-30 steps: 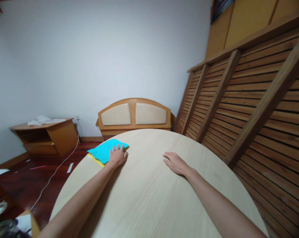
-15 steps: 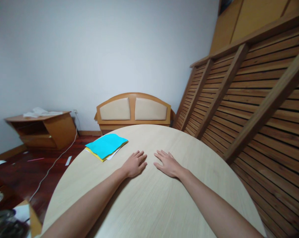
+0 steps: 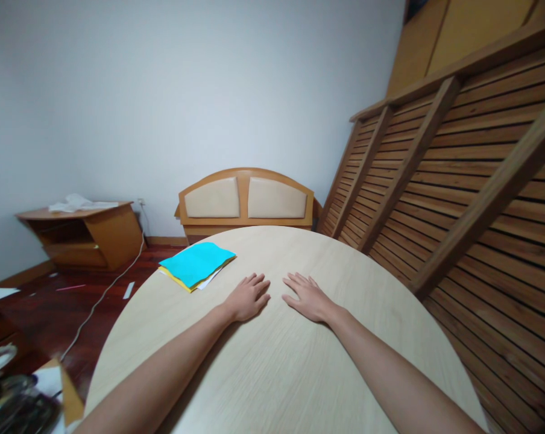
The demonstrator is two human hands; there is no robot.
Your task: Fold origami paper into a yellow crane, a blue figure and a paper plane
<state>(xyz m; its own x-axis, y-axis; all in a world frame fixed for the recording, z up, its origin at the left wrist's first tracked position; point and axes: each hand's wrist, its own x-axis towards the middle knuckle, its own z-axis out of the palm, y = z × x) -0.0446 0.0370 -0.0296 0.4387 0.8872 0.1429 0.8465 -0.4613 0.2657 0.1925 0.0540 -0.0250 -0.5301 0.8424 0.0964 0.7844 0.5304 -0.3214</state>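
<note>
Both palms rest on a round pale wooden table (image 3: 272,374). My left hand (image 3: 248,298) lies flat, fingers stretched forward, holding nothing. Across a small gap from it, my right hand (image 3: 308,298) is also flat with its fingers a little apart and nothing in them. Beyond my left hand, at the table's far left edge, is a small stack of paper sheets: a bright blue sheet (image 3: 198,264) on top, with a yellow sheet (image 3: 177,281) and a white one (image 3: 211,278) peeking out beneath. Neither hand touches the stack.
A headboard (image 3: 245,199) with two cream panels stands against the wall behind the table. Slatted wooden panels (image 3: 435,181) lean along the right. At the left are a low cabinet (image 3: 114,232) topped with papers, a white cable (image 3: 98,301) on the floor, and a glass pot (image 3: 19,404).
The whole view has shifted slightly, so everything appears a little further right. Both hands keep their flat pose on the table, and the paper stack stays in place.
</note>
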